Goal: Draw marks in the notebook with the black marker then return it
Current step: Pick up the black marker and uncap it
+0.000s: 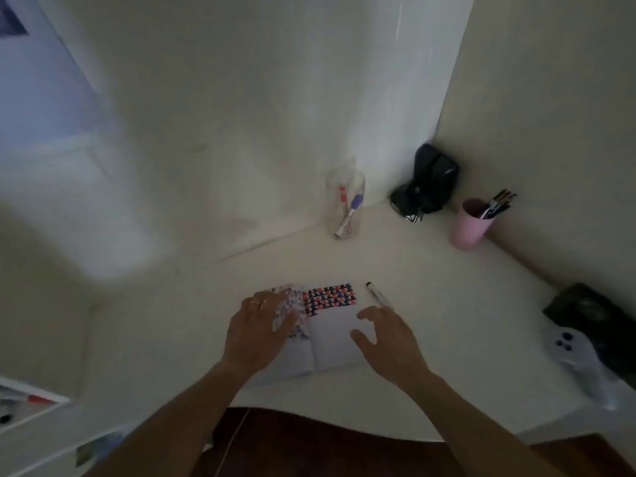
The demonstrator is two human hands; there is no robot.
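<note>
An open notebook (332,333) lies on the white desk, with rows of black, red and blue marks across the top of its right page. My left hand (256,330) rests flat on the left page, fingers spread. The black marker (378,297) lies on the desk just right of the notebook, its black cap pointing away from me. My right hand (389,340) hovers over the notebook's right edge with fingers apart and curled, its fingertips close to the marker's near end, holding nothing.
A clear jar (345,204) with a red and a purple marker stands at the back. A black object (428,182) sits in the corner, a pink cup (469,224) of brushes beside it. A white game controller (568,344) and a dark box (599,318) lie at the right.
</note>
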